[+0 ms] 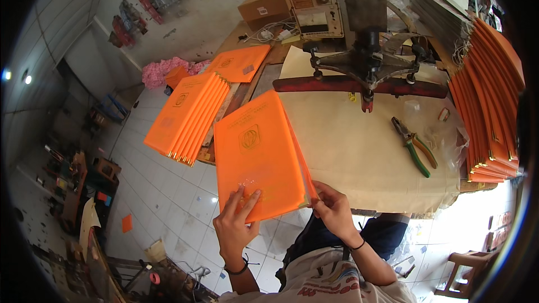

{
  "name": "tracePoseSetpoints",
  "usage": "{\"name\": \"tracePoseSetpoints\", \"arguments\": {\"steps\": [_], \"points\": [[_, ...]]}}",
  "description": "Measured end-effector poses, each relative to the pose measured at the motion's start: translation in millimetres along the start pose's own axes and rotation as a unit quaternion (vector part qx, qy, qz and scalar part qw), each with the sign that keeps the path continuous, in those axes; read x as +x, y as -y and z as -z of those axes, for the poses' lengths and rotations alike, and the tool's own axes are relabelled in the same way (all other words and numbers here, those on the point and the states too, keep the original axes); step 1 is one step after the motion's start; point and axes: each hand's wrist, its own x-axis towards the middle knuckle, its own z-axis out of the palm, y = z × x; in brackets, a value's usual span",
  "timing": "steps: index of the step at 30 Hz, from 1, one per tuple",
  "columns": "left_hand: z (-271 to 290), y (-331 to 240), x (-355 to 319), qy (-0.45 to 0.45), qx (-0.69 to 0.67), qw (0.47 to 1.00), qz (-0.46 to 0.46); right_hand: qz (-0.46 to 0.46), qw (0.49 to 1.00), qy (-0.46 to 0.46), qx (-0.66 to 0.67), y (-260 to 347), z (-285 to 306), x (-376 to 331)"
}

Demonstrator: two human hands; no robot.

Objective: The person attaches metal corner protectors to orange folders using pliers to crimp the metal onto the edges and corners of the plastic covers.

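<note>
An orange folder (pixel 264 151) with a gold emblem and a metal corner is tilted in front of me, just off the worktable's left front edge. Its cover stands slightly apart from the back along the right side. My left hand (pixel 236 227) grips the lower left edge, its fingers on the cover and its thumb by the edge. At the lower right metal corner, my right hand (pixel 335 210) pinches the folder between thumb and fingers. Close by on the left leans a row of similar orange folders (pixel 182 115), and another orange folder (pixel 240 63) lies behind them.
A black press with a red bar (pixel 359 86) stands across the paper-covered table (pixel 359 151). Green-handled pliers (pixel 414 146) and clear plastic lie to the right. A tall stack of orange folders (pixel 485 101) fills the right end. A cardboard box (pixel 264 8) sits at the back.
</note>
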Motion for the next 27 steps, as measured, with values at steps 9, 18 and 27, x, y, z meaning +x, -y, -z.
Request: {"name": "tracePoseSetpoints", "arguments": {"steps": [9,18,27], "points": [[-0.3,2.0,-2.4,-0.137,-0.095,0.983,0.074,0.016,1.0,0.0,-0.002,-3.2,-5.7,-0.2],[-17.9,-2.9,-19.1,-0.454,-0.46,0.695,0.315,0.039,0.998,-0.053,0.026,12.0,49.9,-26.0],[-46.5,21.4,-37.8,-0.39,-0.513,0.643,0.413,0.004,0.997,-0.08,0.021,4.1,48.8,-18.2]]}}
